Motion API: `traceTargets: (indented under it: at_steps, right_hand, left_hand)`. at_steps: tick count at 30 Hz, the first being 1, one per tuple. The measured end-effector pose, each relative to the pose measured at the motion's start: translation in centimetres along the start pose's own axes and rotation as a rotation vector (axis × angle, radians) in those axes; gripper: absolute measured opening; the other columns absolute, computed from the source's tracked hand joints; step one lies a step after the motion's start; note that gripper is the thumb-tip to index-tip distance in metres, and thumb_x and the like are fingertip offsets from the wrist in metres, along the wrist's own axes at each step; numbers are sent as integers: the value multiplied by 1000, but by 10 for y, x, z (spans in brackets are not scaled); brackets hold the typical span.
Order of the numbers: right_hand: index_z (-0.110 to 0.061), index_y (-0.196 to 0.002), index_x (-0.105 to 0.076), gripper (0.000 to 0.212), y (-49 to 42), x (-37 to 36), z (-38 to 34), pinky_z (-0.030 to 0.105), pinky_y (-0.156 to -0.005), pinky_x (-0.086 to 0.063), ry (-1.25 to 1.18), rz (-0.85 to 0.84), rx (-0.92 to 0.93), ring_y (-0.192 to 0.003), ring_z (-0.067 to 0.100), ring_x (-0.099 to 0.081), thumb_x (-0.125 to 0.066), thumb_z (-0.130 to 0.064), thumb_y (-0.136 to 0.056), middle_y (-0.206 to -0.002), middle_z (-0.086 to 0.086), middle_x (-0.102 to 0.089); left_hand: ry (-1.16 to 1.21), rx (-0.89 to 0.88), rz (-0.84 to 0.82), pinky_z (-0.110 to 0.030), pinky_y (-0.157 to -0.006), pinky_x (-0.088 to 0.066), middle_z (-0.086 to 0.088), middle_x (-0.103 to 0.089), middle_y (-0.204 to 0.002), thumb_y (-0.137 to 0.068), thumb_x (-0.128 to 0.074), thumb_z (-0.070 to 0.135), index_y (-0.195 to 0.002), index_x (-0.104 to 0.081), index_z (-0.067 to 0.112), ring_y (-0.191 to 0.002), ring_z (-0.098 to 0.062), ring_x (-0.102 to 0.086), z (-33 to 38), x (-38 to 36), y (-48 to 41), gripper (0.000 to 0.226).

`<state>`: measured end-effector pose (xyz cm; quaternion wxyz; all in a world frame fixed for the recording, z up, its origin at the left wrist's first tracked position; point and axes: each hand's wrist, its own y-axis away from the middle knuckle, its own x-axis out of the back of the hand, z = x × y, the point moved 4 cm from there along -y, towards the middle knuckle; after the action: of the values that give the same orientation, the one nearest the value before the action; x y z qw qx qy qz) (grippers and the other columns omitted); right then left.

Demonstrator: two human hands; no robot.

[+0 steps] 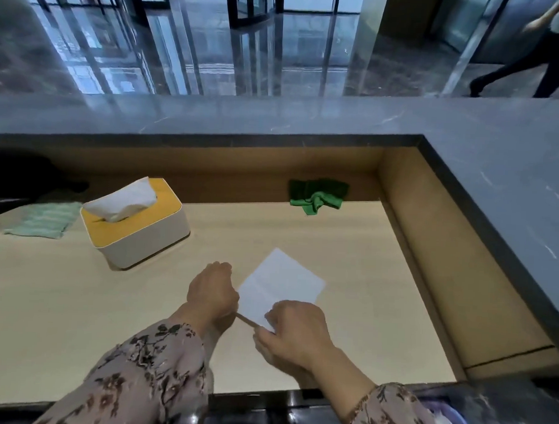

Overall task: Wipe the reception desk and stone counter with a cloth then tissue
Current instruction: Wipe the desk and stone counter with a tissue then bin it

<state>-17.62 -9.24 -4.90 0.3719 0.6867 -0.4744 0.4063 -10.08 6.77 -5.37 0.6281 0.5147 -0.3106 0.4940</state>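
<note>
Lower bench (pixel 350 247), pale wood, seen from the working side. It is walled on two sides: a wooden back panel runs along the far edge, and a second panel closes the right edge. Above both panels sits the stone counter (pixel 498 163), grey and veined, turning a corner at the far right. The near edge of the bench meets a dark strip just in front of the person.

A white tissue (pixel 283 281), folded to a rough square, is held low over the middle of the bench, nearer the front edge. The left hand (pixel 212 292) has its fingers curled and its grip on the tissue's left edge. The right hand (pixel 293 331) pinches the near corner (both sleeves carry a flower print). Bare wood lies open to the right of the tissue as far as the side panel, and behind it as far as the back panel.

Count:
- One tissue box (pixel 135 220), white with a yellow lid, stands left of the hands with a sheet poking out of it.
- Two cloths:
  - The green cloth (pixel 317 194) lies crumpled against the back panel.
  - The striped cloth (pixel 44 219), pale green, lies flat at the far left beside the box.
- One dark object (pixel 17 181) sits at the left edge, too blurred to name.
- One passer-by (pixel 547 53) is on the glossy floor beyond the counter.
</note>
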Motion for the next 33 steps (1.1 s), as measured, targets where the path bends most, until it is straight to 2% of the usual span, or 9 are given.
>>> traceTargets:
  at_steps: [3, 6, 10, 14, 20, 22, 24, 28, 33]
  right_hand:
    - [-19, -68, -45, 54, -1, 5, 5, 30, -56, -31, -18, 119, -67, -70, 19, -56, -14, -60, -82, -73, -2, -62]
    - [-24, -68, -52, 34, -10, 15, 10, 22, -42, -14, 51, 353, -115, -51, 17, -51, -31, -40, -90, -60, -5, -60]
    - [-18, -73, -64, 34, -27, 5, 13, 27, -54, -29, -22, 85, -144, -66, 18, -54, -48, -44, -87, -71, -2, -65]
    - [-14, -48, -36, 61, -30, 17, 15, 28, -53, -30, -110, 56, -210, -52, 18, -43, -43, -58, -89, -49, 0, -43]
    - [-17, -105, -68, 43, -47, 2, 16, 39, -87, -46, 53, 376, -82, -106, 32, -57, -39, -43, -88, -110, 9, -64]
    - [-20, -147, -33, 78, -57, -29, 6, 47, -117, -14, 142, 99, -6, -144, 36, -18, -7, -57, -83, -155, 18, -25]
    - [-25, -153, 4, 85, -56, -51, 2, 46, -115, 20, 182, -48, 0, -145, 28, 23, 15, -65, -79, -159, 11, 17]
    - [-30, -150, 13, 86, -57, -59, 11, 47, -111, 23, 193, -57, -21, -141, 24, 32, 21, -67, -73, -157, 6, 26]
    - [-34, -149, 18, 71, -50, -31, 76, 50, -115, 18, 227, -8, -244, -141, 27, 32, 2, -67, -88, -155, 3, 30]
  left_hand:
    - [-22, -28, 2, -32, -70, -39, 0, -41, -91, -75, -57, 13, -84, -45, 13, -98, -24, -47, -9, -4, -4, 15]
    - [-49, -116, -59, -40, -83, -45, -2, -39, -102, -82, -57, 23, -105, -49, 9, -113, -28, -43, -11, -11, -10, 28]
    - [-118, -174, -152, -42, -95, -43, -10, -34, -135, -84, -61, 48, -130, -38, 10, -133, -30, -30, -13, -20, -10, 64]
    - [-157, -198, -203, -41, -109, -35, -10, -16, -156, -85, -60, 51, -149, -19, 11, -146, -28, -13, -16, -17, -8, 86]
    - [-158, -228, -283, -34, -119, -19, -3, 9, -162, -89, -61, 44, -154, 0, 17, -149, -18, 5, -17, -8, -6, 94]
    - [-183, -236, -294, -34, -119, -20, -4, 10, -162, -89, -62, 41, -154, 2, 17, -149, -18, 5, -17, -8, -8, 95]
    - [-230, -232, -312, -35, -118, -21, -5, 9, -162, -87, -64, 38, -154, 3, 16, -150, -20, 5, -17, -9, -10, 97]
    - [-318, -209, -346, -40, -104, -40, -8, -19, -147, -71, -77, 43, -148, -12, 11, -142, -28, -16, -12, -17, -16, 106]
    - [-386, -175, -316, -41, -107, -37, -8, -10, -154, -64, -80, 51, -151, -2, 11, -146, -26, -10, -9, -19, -18, 124]
